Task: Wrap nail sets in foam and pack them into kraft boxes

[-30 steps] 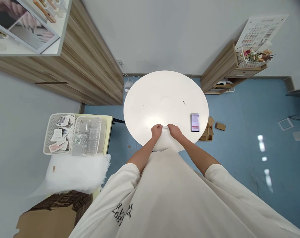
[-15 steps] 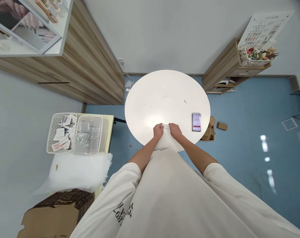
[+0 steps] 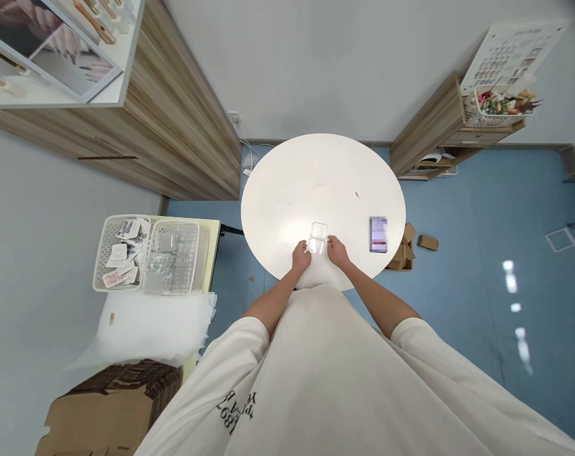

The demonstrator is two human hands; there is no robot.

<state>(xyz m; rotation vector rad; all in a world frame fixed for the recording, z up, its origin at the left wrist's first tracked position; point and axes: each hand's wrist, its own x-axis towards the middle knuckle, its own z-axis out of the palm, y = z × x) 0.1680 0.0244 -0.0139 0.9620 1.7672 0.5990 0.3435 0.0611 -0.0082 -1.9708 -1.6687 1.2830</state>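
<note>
A small clear plastic box (image 3: pixel 318 238) lies between my hands over the near part of the round white table (image 3: pixel 287 183). Its hinged lid is swung away from me, so both halves show. My left hand (image 3: pixel 301 257) is closed at the near left edge of the box. At the right edge, my right hand (image 3: pixel 337 251) has its fingers curled against the side. I see nothing inside the clear box. To the right of my right hand a phone (image 3: pixel 378 234) with its screen lit rests on the table.
Left of the table, a low yellow stand (image 3: pixel 210 253) bears a basket of cards (image 3: pixel 121 253), a basket of clear boxes (image 3: pixel 171 258) and white sheets (image 3: pixel 149 326). Flat cardboard (image 3: pixel 102 411) is stacked nearer me. A carton of cardboard pieces (image 3: pixel 402 253) sits on the floor at right.
The clear box was shut between my hands; now its lid is folded open away from me. My left hand has come slightly nearer to me. The view has shifted a little.
</note>
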